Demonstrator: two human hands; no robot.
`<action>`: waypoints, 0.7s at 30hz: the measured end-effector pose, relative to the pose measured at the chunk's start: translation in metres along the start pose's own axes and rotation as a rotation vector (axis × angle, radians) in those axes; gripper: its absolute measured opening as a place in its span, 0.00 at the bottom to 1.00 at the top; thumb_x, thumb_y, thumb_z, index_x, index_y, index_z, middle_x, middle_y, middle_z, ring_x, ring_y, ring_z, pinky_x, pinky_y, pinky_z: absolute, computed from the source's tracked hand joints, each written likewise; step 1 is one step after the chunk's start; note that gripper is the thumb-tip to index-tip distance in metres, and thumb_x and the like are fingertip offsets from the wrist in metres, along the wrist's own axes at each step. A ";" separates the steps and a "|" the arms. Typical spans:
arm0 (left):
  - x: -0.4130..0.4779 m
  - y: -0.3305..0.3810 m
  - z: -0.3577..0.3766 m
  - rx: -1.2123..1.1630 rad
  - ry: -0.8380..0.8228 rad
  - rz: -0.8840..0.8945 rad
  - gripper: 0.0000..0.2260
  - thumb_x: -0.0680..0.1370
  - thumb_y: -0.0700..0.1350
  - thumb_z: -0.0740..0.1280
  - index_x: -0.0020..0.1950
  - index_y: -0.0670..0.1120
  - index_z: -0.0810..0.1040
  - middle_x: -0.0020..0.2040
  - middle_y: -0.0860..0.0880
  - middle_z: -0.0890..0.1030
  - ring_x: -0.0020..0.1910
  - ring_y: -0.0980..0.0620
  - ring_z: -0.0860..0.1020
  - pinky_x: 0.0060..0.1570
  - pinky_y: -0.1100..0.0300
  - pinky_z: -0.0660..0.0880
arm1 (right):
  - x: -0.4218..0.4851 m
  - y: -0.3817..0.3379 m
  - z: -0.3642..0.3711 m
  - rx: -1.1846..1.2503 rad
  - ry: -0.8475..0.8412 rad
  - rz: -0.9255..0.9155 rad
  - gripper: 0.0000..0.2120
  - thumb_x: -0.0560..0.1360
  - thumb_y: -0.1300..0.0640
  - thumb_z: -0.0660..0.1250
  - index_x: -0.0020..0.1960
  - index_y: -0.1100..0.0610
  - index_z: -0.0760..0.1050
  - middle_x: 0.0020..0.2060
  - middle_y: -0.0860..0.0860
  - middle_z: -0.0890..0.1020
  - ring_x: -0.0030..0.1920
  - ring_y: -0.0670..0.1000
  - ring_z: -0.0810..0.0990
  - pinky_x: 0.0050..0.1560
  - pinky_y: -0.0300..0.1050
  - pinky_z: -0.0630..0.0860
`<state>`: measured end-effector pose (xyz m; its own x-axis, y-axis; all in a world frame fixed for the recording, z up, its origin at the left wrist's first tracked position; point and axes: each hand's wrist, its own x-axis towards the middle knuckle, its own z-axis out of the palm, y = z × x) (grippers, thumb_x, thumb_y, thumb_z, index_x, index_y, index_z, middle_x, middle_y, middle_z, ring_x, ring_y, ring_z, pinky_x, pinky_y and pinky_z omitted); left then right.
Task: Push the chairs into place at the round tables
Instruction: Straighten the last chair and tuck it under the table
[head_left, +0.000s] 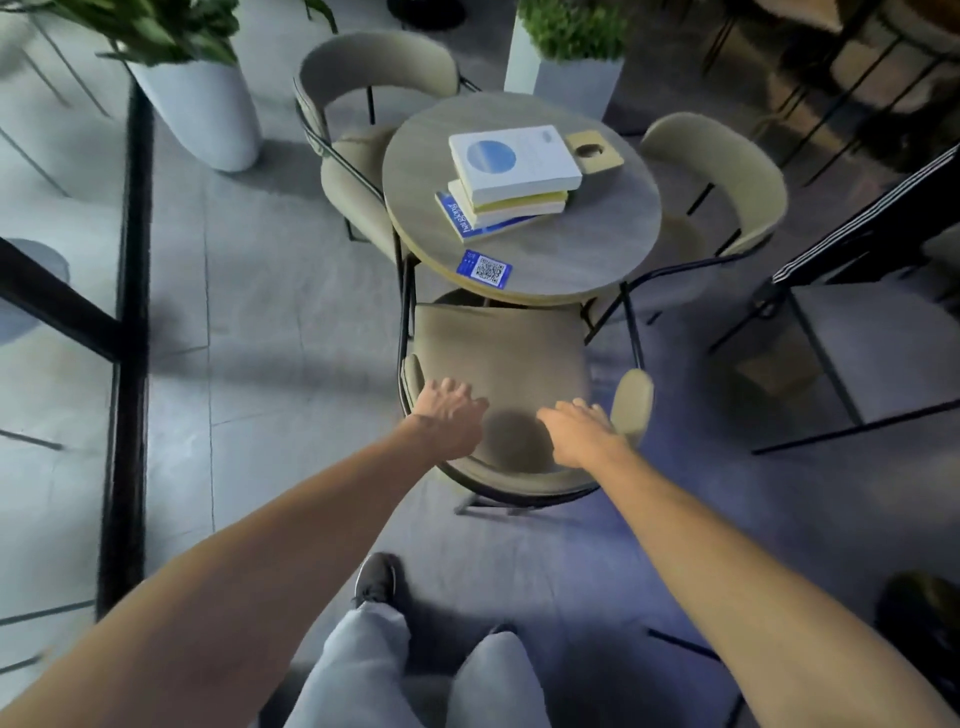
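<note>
A beige padded chair (501, 353) with a curved backrest and black metal frame stands right in front of me, its seat's far edge just under the round grey table (597, 239). My left hand (449, 408) is over the left part of the backrest, fingers spread. My right hand (582, 428) hovers over the right part, fingers also apart. Neither hand clearly grips the chair. Two more beige chairs stand at the table, one at the far left (363, 104) and one at the right (727, 182).
A stack of books (511, 176), a wooden coaster (595, 150) and a blue QR card (484, 268) lie on the table. White planters stand at far left (208, 109) and behind the table (571, 78). A black-framed glass partition (127, 312) runs along the left. A dark metal table (857, 332) is at right.
</note>
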<state>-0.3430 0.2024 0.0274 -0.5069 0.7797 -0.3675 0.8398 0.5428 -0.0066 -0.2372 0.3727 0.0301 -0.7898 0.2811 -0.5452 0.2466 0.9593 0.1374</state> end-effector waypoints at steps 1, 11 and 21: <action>-0.005 0.006 0.005 -0.016 -0.010 -0.014 0.16 0.81 0.52 0.56 0.66 0.50 0.72 0.62 0.43 0.75 0.61 0.43 0.73 0.58 0.47 0.68 | -0.003 0.002 0.009 -0.009 -0.014 -0.014 0.22 0.75 0.62 0.63 0.67 0.51 0.72 0.62 0.53 0.76 0.65 0.58 0.71 0.64 0.55 0.68; -0.035 0.074 0.053 0.010 -0.092 -0.159 0.19 0.75 0.47 0.63 0.67 0.51 0.72 0.62 0.45 0.75 0.62 0.44 0.73 0.59 0.53 0.69 | -0.030 0.031 0.088 -0.123 -0.023 -0.148 0.20 0.74 0.63 0.64 0.65 0.54 0.71 0.61 0.55 0.77 0.63 0.59 0.73 0.61 0.56 0.69; -0.019 0.082 0.085 0.006 0.050 -0.207 0.17 0.78 0.39 0.63 0.66 0.49 0.74 0.62 0.44 0.68 0.61 0.44 0.69 0.57 0.53 0.72 | -0.009 0.048 0.128 -0.074 0.042 -0.183 0.22 0.73 0.66 0.62 0.65 0.51 0.68 0.59 0.53 0.78 0.61 0.58 0.73 0.63 0.54 0.66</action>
<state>-0.2479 0.2055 -0.0447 -0.6776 0.6664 -0.3111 0.7179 0.6912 -0.0828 -0.1466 0.4128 -0.0643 -0.8405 0.1015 -0.5322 0.0563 0.9933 0.1004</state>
